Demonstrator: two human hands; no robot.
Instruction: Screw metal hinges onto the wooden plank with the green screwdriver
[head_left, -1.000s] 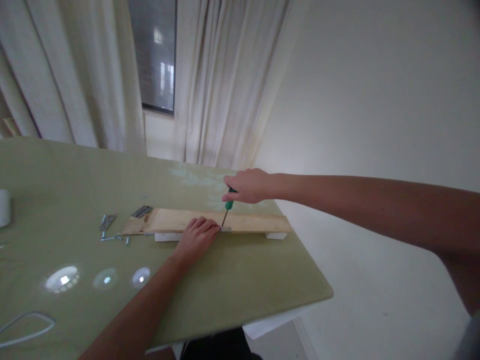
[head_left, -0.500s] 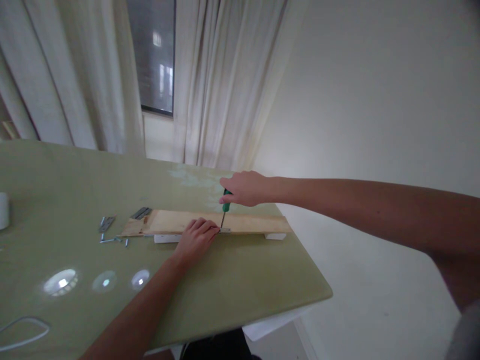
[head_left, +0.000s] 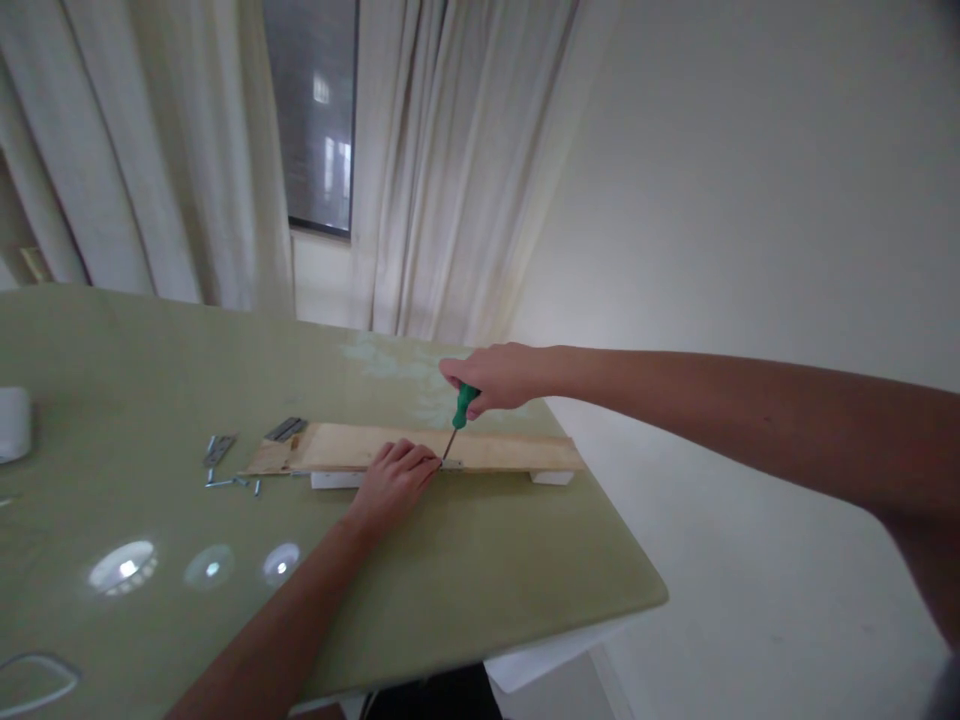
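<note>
A long wooden board [head_left: 495, 450] lies across the green table [head_left: 465, 570], propped on white blocks [head_left: 552, 478]. My right hand [head_left: 499, 375] is closed round the green handle of a screwdriver [head_left: 459, 415], whose tip meets a small metal hinge [head_left: 452, 463] at the board's near edge. My left hand [head_left: 394, 478] rests on the board right beside the tip, with its fingers curled and pinched at the hinge. What the fingertips hold is too small to make out.
Loose screws [head_left: 231, 483] and two more hinges [head_left: 217, 448] [head_left: 286, 429] lie left of the board. A white object [head_left: 13, 423] sits at the far left edge, a white cable loop [head_left: 34, 680] at the bottom left. The table edge runs close on the right; curtains hang behind.
The screwdriver handle has tilted slightly to the right while its tip stays on the hinge. The left hand has stayed in place. The view shifted a little.
</note>
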